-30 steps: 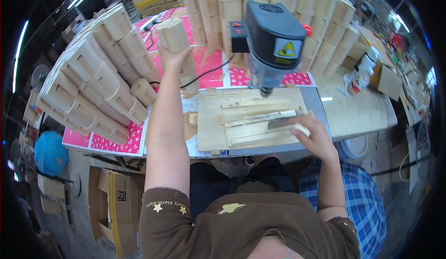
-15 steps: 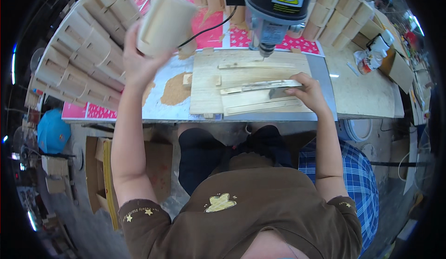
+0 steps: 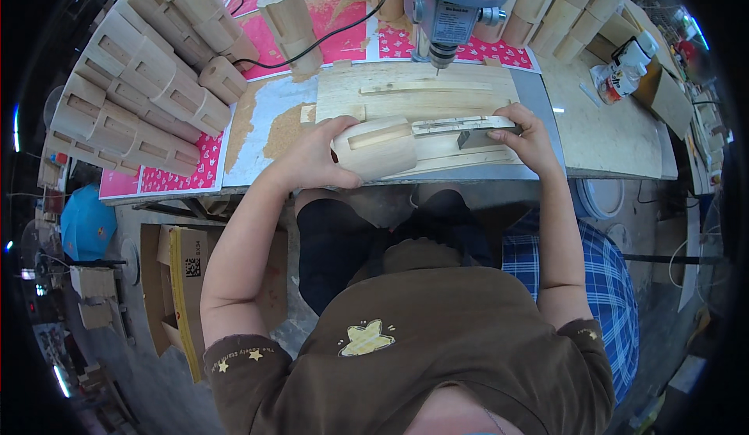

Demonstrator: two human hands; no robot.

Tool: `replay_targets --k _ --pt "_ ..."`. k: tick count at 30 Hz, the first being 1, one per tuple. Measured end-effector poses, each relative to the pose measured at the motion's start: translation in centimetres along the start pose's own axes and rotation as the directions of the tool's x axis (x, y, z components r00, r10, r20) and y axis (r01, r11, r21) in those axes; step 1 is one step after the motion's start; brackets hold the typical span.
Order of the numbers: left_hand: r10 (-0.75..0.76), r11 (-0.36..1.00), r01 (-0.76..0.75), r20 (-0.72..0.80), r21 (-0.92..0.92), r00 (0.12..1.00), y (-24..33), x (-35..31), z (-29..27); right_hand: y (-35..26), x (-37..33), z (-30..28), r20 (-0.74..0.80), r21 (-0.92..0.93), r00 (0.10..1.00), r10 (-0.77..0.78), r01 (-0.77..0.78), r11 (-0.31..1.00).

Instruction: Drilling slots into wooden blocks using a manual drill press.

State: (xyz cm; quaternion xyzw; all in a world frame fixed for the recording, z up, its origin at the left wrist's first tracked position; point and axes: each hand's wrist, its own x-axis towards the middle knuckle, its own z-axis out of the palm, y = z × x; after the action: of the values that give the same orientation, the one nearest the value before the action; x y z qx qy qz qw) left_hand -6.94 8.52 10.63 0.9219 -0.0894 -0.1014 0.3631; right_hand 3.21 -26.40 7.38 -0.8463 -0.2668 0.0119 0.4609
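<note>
My left hand (image 3: 316,158) is wrapped round the left end of a pale wooden cylinder (image 3: 384,154) with a long slot in its side. The cylinder lies on its side low on the wooden board (image 3: 343,85). Against its right end sits a narrow wooden strip (image 3: 449,127) with marks along its edge. My right hand (image 3: 527,137) pinches the strip's far right end, together with a dark grey flat piece (image 3: 477,137) beside it. Above the board, behind both hands, hangs the chuck of a drill press (image 3: 443,53).
Slotted wooden cylinders (image 3: 148,64) are stacked at the left, and more stand back right (image 3: 581,10). A black cable (image 3: 343,31) crosses the table behind the board. Sawdust (image 3: 285,132) lies left of the board. A white bottle (image 3: 636,53) stands at right.
My left hand has brought the cylinder down from the upper left onto the board, against the strip. My right hand still holds the strip, at nearly the same place.
</note>
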Motion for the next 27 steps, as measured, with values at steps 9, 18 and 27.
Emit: replay_targets --k 9,18,27 --pt "0.24 0.951 -0.254 -0.098 -0.174 0.966 0.3 2.5 3.9 -0.2 -0.5 -0.1 0.018 -0.069 0.995 -0.098 0.099 0.993" --pt "0.037 0.945 -0.26 -0.723 -0.199 0.69 0.1 4.7 12.0 0.2 0.4 0.9 -0.138 -0.261 0.983 -0.124 0.084 0.962" --pt "0.095 0.993 -0.013 -0.701 0.121 0.707 -1.6 7.2 11.4 2.5 5.7 2.7 -0.216 -0.15 0.972 -0.089 0.057 0.987"
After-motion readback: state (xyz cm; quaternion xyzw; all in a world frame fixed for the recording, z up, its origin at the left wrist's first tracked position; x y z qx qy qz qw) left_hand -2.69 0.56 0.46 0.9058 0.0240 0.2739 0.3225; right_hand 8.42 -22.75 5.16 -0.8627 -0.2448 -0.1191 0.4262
